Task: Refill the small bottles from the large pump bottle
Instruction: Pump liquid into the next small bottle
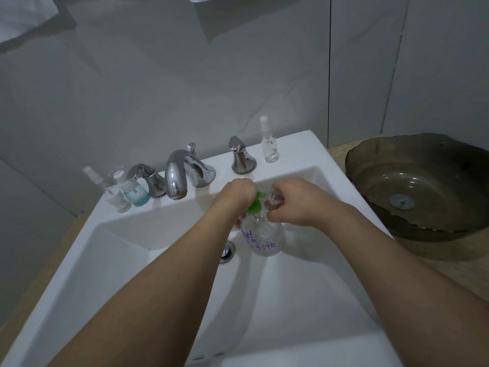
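Over the white sink (169, 260), the left hand (235, 193) has its grip clamped on the green pump (256, 203) of the large clear bottle (264, 238) (purple writing); right hand (293, 201) pinches a small clear bottle (275, 197) at the spout

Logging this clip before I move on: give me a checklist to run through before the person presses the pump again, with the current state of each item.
1. Large pump bottle over the sink basin, so spills are caught: ok.
2. Left hand on the green pump head: ok.
3. Right hand holding a small clear bottle beside the pump: ok.
4. Small bottle's mouth lined up under the nozzle: cannot tell, fingers hide it.
5. Small bottle's fill level: cannot tell.
6. Other small bottles standing upright on the sink ledge: ok.
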Demonstrator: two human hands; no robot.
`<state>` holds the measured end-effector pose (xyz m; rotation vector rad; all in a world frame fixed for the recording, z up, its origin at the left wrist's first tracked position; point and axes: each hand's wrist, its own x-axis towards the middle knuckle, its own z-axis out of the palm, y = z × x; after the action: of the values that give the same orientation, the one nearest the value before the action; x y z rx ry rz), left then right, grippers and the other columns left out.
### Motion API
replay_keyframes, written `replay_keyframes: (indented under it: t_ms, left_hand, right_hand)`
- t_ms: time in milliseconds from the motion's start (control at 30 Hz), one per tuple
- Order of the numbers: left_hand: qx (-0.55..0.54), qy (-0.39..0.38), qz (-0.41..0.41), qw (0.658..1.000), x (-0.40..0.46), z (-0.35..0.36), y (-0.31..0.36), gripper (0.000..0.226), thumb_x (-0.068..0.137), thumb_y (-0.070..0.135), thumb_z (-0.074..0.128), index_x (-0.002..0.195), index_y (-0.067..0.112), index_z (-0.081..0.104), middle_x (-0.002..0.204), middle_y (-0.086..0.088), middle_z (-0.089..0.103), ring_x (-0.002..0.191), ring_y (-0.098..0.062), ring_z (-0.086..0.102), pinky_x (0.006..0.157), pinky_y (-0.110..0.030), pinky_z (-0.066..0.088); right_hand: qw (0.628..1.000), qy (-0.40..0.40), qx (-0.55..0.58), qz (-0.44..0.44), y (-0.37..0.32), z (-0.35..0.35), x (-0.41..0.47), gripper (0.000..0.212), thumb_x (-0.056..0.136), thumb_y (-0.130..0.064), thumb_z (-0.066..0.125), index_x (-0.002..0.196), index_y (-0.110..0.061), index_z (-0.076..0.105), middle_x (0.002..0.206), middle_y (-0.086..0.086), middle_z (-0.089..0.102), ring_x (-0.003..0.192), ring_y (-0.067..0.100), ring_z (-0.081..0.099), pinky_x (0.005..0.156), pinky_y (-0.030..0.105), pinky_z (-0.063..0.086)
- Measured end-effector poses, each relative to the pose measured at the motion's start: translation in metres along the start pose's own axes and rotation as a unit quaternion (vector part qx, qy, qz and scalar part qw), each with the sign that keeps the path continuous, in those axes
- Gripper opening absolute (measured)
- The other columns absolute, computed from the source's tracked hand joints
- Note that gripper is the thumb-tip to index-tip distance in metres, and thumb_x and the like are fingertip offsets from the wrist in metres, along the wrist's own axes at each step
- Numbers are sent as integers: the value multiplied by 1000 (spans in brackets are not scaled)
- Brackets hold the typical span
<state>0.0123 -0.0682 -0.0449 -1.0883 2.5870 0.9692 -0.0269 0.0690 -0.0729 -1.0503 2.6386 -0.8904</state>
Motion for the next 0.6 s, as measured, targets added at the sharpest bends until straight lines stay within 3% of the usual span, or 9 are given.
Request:
replay_keyframes:
  t_ms: [233,367,500,600]
  left_hand:
    - [-26,-26,-28,999,-6,0,-2,28,85,14,32,73,4,55,93,-23,67,79,-40,69,55,-36,49]
    - [-36,-105,-78,991,-7,-14,0,50,75,35,31,93,4,66,96,-19,69,83,-38,68,80,-48,48]
    - [-33,-131,-99,986,-5,-18,3,59,71,37,28,100,3,67,101,-21,68,87,-41,66,65,-49,47]
    - [-31,-132,-104,985,-4,-15,6,57,73,33,28,101,1,66,101,-23,67,86,-42,67,62,-49,48]
  right_hand:
    - [1000,-2,12,2,-1,1,-3,26,65,-34,70,66,-23,47,69,-8,54,63,8,53,49,25,32]
    - [999,4,50,-1,-3,-2,-4,21,63,-30,70,65,-23,50,67,-9,59,63,8,57,51,25,39]
    - [999,4,52,-10,-4,-4,-3,19,63,-30,69,66,-23,51,69,-8,60,66,10,58,53,25,42]
    - [999,6,48,-6,-4,-5,-3,19,63,-30,69,67,-22,51,70,-8,60,67,12,59,55,26,44]
